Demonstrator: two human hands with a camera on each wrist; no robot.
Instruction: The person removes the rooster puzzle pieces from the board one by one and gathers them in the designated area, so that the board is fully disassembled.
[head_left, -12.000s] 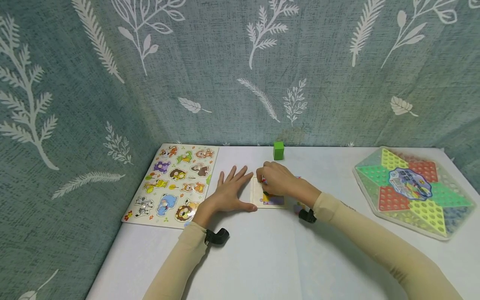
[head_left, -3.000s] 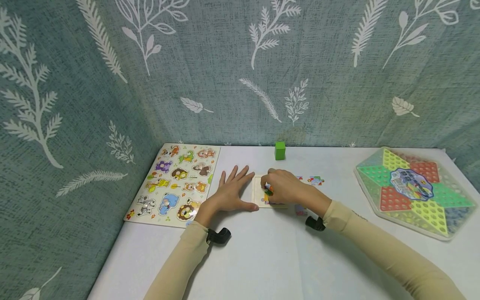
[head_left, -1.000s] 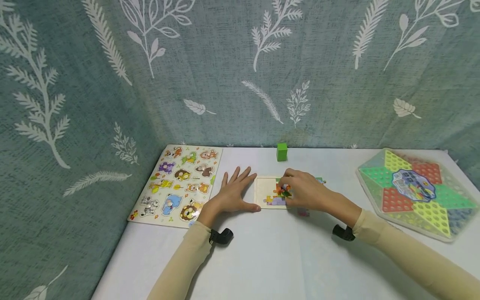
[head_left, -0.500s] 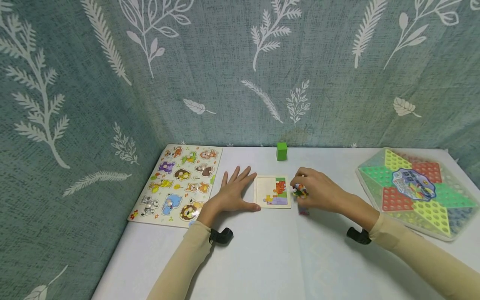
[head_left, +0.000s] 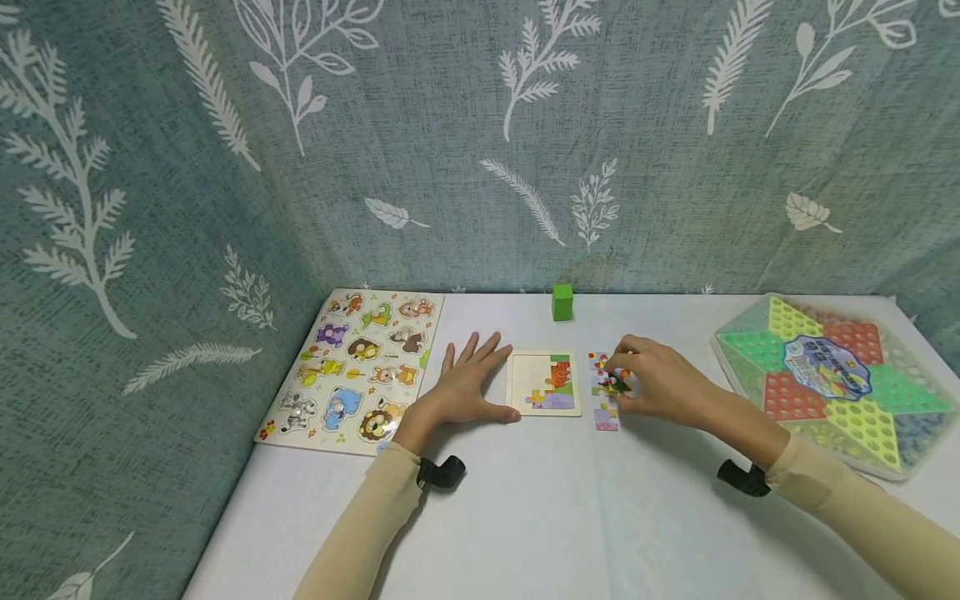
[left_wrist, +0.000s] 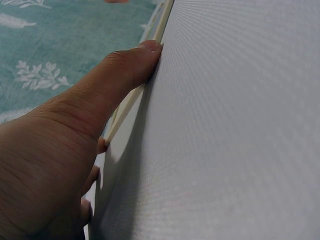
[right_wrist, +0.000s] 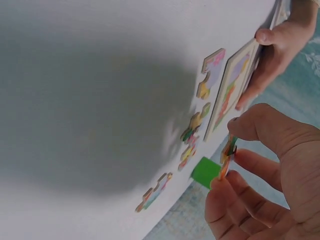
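My left hand (head_left: 461,392) lies with spread, straight fingers at the left side of a small wooden puzzle tray (head_left: 528,371). In the left wrist view its thumb (left_wrist: 150,47) touches the tray's edge. Joined pieces (head_left: 557,392) fill the tray's right and lower part; bare wood shows at the upper left. Right of the tray, my right hand (head_left: 660,383) pinches a colourful jigsaw piece (right_wrist: 228,152) between thumb and fingers, raised off the table in the right wrist view. Below it lie several loose jigsaw pieces (head_left: 606,418), partly hidden by the hand in the head view.
An animal peg puzzle board (head_left: 352,367) lies left of my left hand. A green block (head_left: 562,302) stands behind the tray, near the curtain (head_left: 420,150). Farther right lies a hexagonal game board (head_left: 825,379) in coloured sections. White cloth (head_left: 525,517) covers the table.
My right hand has moved right, from over the tray to above the loose pieces, still pinching a jigsaw piece. My left hand has stayed at the tray's left side.
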